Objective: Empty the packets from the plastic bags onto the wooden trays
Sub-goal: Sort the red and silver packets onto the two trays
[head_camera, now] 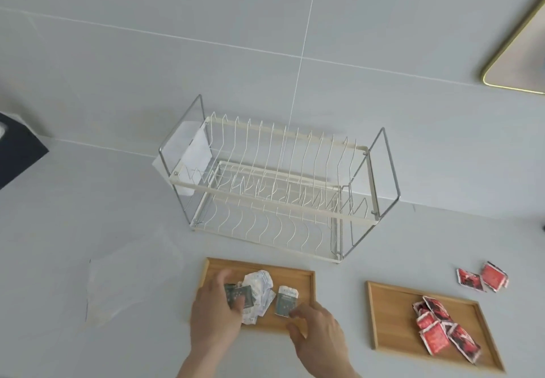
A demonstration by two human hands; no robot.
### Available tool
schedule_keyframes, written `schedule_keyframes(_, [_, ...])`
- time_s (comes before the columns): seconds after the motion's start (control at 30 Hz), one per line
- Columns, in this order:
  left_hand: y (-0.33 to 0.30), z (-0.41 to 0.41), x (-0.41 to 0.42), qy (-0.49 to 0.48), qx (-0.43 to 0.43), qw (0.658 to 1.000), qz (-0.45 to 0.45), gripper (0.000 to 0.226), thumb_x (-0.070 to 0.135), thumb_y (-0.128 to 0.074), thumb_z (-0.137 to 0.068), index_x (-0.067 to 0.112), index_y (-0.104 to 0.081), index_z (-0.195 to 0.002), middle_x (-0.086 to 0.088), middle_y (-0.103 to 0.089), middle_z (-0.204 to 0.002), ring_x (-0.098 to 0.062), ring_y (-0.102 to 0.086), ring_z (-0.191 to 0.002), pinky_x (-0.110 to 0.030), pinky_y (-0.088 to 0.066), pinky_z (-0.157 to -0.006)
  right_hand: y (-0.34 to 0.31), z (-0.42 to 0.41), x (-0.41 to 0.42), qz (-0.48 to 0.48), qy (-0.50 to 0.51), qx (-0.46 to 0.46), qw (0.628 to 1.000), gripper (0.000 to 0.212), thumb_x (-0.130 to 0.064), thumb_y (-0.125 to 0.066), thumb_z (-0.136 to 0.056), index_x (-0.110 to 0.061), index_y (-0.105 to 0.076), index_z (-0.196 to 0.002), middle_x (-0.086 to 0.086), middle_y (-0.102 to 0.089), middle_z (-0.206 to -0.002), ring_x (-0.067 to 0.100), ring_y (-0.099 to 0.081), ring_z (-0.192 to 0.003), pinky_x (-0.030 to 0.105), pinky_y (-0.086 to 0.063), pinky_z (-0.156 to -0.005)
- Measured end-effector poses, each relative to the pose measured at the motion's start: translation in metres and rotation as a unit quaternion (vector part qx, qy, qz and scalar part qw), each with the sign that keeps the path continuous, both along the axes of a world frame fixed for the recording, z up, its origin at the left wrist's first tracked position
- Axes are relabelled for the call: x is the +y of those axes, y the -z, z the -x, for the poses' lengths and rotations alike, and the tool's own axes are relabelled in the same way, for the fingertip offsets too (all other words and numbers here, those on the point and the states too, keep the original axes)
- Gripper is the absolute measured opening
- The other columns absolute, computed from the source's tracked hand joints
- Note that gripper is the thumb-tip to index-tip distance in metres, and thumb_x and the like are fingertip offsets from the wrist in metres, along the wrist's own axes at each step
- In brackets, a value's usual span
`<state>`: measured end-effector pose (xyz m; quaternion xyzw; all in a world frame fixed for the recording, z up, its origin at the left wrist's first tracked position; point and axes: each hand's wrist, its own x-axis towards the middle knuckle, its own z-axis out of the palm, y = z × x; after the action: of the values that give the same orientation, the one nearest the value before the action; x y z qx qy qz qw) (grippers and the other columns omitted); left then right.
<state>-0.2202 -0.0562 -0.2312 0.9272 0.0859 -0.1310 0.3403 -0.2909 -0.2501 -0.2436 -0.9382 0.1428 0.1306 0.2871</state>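
Two wooden trays lie on the grey counter. The left tray (pixel 298 277) holds grey and white packets (pixel 258 287). My left hand (pixel 215 315) rests on that tray, fingers closed on dark grey packets (pixel 239 295). My right hand (pixel 317 336) touches the lower edge of an upright grey packet (pixel 286 300) with its fingertips. The right tray (pixel 389 318) carries several red packets (pixel 442 333). Two more red packets (pixel 482 280) lie on the counter beyond it. An empty clear plastic bag (pixel 132 277) lies flat to the left of the left tray.
A white wire dish rack (pixel 271 189) stands behind the trays against the tiled wall, with a white sheet (pixel 188 150) behind its left end. A dark object (pixel 17 153) sits at the far left. A gold-rimmed mirror (pixel 519 44) hangs at the upper right.
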Motion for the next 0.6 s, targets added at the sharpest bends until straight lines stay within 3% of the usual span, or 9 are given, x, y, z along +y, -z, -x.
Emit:
schedule_keyframes(0.13, [-0.001, 0.001, -0.019, 0.067, -0.033, 0.997, -0.008, 0.048, 0.031, -0.064, -0.091, 0.030, -0.049, -0.137, 0.012, -0.059, -0.133, -0.017, -0.053, -0.125, -0.034, -0.046, -0.103, -0.003, 0.012, -0.013, 0.007, 0.040, -0.019, 0.999, 0.022, -0.042, -0.060, -0.089, -0.036, -0.069, -0.109, -0.015, -0.058, -0.100, 0.012, -0.062, -0.104, 0.024, -0.045, -0.076])
schedule_keyframes(0.3, [-0.003, 0.007, -0.073, 0.160, -0.030, 0.987, 0.002, 0.038, 0.032, -0.062, -0.093, 0.033, -0.052, -0.130, 0.012, -0.061, -0.127, -0.016, -0.054, -0.123, -0.031, -0.045, -0.097, -0.005, 0.032, -0.063, 0.004, 0.115, -0.039, 0.993, 0.019, -0.039, -0.065, -0.089, -0.032, -0.071, -0.106, -0.013, -0.066, -0.103, 0.005, -0.064, -0.096, 0.019, -0.044, -0.071])
schedule_keyframes(0.47, [0.001, 0.018, -0.144, 0.236, -0.013, 0.971, 0.026, 0.040, 0.033, -0.064, -0.091, 0.039, -0.051, -0.128, 0.021, -0.062, -0.124, -0.007, -0.060, -0.119, -0.032, -0.049, -0.099, -0.005, 0.057, -0.138, -0.005, 0.207, -0.056, 0.977, 0.019, -0.034, -0.068, -0.084, -0.028, -0.073, -0.100, -0.010, -0.068, -0.097, 0.011, -0.067, -0.086, 0.032, -0.054, -0.076])
schedule_keyframes(0.6, [0.000, 0.031, -0.217, 0.287, -0.010, 0.957, 0.037, 0.036, 0.031, -0.063, -0.093, 0.037, -0.051, -0.127, 0.020, -0.061, -0.120, -0.003, -0.058, -0.119, -0.027, -0.047, -0.099, -0.006, 0.083, -0.210, -0.010, 0.269, -0.073, 0.960, 0.011, -0.031, -0.071, -0.082, -0.034, -0.071, -0.092, -0.014, -0.069, -0.093, 0.004, -0.065, -0.079, 0.032, -0.056, -0.072])
